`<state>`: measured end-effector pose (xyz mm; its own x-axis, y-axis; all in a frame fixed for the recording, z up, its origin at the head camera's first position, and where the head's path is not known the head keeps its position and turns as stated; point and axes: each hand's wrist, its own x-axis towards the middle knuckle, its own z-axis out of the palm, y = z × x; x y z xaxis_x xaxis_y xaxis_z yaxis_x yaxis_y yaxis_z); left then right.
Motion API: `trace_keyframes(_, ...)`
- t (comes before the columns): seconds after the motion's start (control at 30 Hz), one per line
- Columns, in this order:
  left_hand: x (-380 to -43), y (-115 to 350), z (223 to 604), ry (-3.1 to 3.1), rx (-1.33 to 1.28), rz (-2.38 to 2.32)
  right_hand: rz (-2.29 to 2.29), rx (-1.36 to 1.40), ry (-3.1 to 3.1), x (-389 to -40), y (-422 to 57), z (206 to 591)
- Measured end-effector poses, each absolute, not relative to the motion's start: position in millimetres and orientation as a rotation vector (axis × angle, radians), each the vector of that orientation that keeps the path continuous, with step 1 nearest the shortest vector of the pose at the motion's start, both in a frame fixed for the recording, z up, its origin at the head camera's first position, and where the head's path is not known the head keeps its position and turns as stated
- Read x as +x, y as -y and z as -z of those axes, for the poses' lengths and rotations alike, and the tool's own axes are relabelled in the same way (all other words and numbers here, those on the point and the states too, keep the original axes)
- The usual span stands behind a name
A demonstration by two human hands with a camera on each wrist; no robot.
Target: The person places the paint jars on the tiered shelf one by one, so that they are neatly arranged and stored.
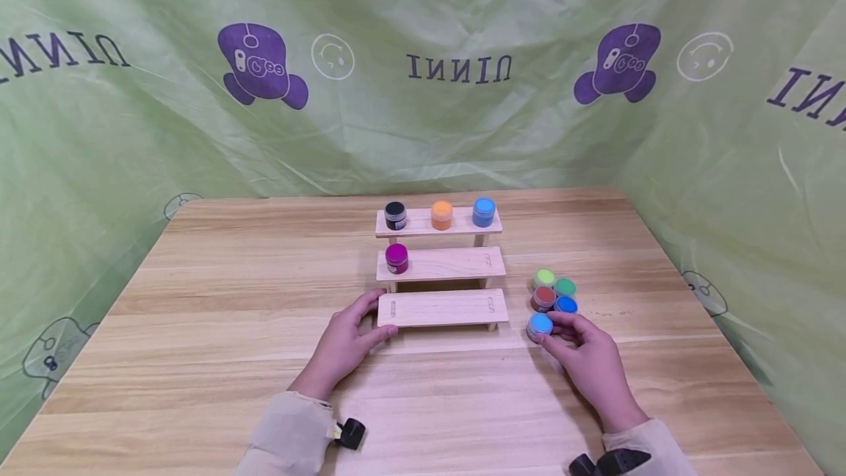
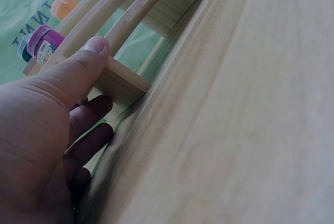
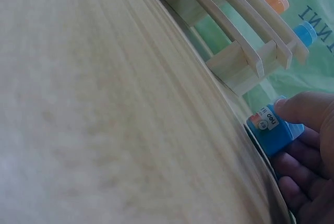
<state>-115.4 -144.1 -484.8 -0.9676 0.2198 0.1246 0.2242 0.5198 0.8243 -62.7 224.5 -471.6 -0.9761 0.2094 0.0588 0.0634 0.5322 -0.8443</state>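
Observation:
My left hand [image 1: 344, 344] holds the left end of the lowest step of a wooden stepped rack [image 1: 443, 308]. In the left wrist view its thumb [image 2: 86, 65] lies on the step's edge, and the other fingers curl beside the end. At the right, my right hand [image 1: 591, 362] pinches a light blue paint jar [image 1: 540, 325] between thumb and fingers. The right wrist view shows that jar [image 3: 274, 132] with its label towards the camera, low over the table. On the middle step stands a purple jar [image 1: 396, 258] at the left.
The top step carries a black jar [image 1: 395, 216], an orange jar [image 1: 441, 216] and a blue jar [image 1: 484, 212]. Beyond the held jar cluster a lime green jar [image 1: 544, 279], a green jar [image 1: 565, 288], a brown-red jar [image 1: 543, 298] and a darker blue jar [image 1: 566, 305]. A green printed curtain [image 1: 370, 138] surrounds the table.

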Motion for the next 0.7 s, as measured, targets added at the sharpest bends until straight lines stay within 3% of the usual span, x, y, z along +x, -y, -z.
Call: trace_keyframes(0.7, -115.9, 144.2, 486.6, 2.729, -0.401, 1.481, -1.632, -0.127, 2.425, -65.4, -216.1, 463.3)
